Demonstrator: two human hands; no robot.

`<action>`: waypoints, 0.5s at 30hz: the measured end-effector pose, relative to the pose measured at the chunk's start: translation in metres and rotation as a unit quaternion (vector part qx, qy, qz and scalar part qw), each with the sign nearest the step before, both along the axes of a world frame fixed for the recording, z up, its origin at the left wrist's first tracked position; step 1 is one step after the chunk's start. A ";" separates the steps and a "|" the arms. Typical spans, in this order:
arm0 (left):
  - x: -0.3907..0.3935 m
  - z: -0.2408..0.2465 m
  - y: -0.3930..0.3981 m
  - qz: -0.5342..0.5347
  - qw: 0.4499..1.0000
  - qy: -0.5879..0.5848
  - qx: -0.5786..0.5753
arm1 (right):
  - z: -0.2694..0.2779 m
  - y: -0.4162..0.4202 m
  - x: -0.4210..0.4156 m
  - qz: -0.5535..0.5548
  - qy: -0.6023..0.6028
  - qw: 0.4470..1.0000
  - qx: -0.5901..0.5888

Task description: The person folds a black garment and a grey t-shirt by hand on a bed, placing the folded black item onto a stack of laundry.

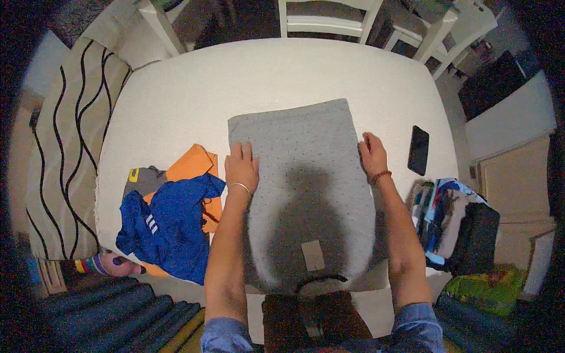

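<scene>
A grey fabric piece with small dark specks (pixel 304 141) lies spread before me on the white-covered table (pixel 265 70), its near end hanging towards me. My left hand (pixel 242 170) rests on its left edge, palm down with the fingers a little apart. At the opposite edge is my right hand (pixel 372 154), its fingers curled against the cloth's side; whether they pinch it I cannot tell. A blue garment with white stripes (pixel 176 216) lies crumpled left of my left forearm, over orange cloth (pixel 190 163) and a dark grey garment (pixel 152 174).
A black phone (pixel 418 150) lies right of my right hand. Nearer me on that side stands a stack of folded clothes (pixel 454 220). White chairs (pixel 326 20) stand beyond the table, and a wavy-patterned cloth (pixel 70 154) covers something along the left.
</scene>
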State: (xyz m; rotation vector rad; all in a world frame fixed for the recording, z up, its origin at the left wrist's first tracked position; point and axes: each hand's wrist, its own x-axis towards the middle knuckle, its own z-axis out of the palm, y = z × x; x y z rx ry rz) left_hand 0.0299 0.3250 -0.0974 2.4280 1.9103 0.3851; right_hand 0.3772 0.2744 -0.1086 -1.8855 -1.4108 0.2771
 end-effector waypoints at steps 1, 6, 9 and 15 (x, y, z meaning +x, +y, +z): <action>0.005 0.006 -0.010 -0.018 1.000 -0.009 0.012 | -0.002 -0.014 0.004 -0.014 0.010 1.000 -0.011; 0.043 0.022 -0.114 -0.038 0.970 -0.195 -0.137 | -0.005 -0.072 0.005 -0.012 0.074 0.995 -0.061; 0.074 -0.001 -0.185 -0.161 0.980 -0.109 -0.036 | -0.009 -0.109 0.009 0.021 0.011 0.999 -0.034; 0.090 -0.006 -0.278 -0.240 0.960 0.016 0.141 | 0.014 -0.150 0.011 0.047 0.053 0.971 -0.227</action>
